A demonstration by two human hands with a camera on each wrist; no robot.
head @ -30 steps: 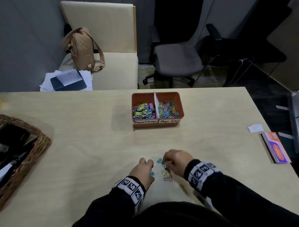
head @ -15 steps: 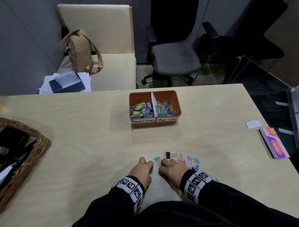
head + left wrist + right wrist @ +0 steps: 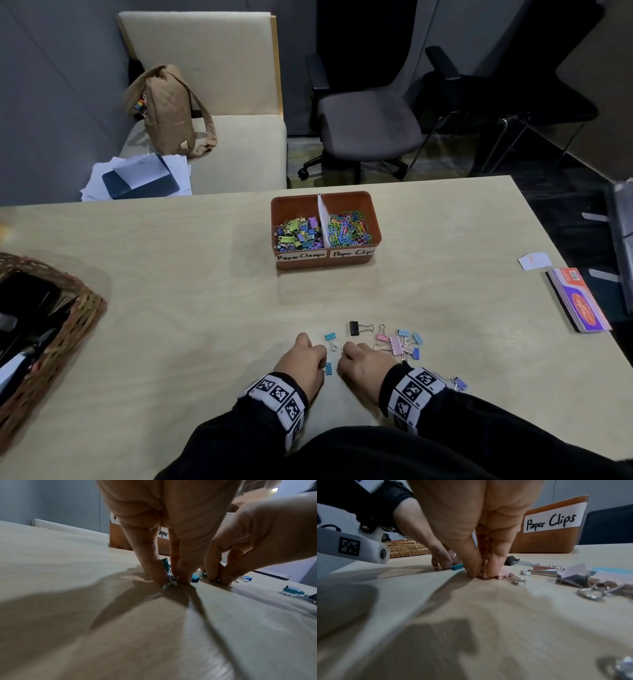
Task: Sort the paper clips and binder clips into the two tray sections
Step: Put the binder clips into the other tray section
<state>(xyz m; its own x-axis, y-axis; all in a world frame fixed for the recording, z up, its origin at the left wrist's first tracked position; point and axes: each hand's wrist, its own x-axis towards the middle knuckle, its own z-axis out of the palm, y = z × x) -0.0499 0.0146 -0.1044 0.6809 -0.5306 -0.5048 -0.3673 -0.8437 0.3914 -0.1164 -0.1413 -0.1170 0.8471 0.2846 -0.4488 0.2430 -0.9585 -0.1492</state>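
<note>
Blue metal binder clip (image 3: 167, 566) pinched by left hand (image 3: 303, 359); right hand (image 3: 363, 365) pinching pink clip (image 3: 504, 574).

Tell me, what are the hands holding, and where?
The left hand pinches a blue binder clip by its wire handles. The right hand pinches a pink binder clip at its body.

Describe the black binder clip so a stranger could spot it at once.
Start at the orange tray in the middle of the table, then come straight toward the person to the loose clips just beyond the right hand. The black binder clip lies at their far left edge, the only dark one among pink and blue.
</note>
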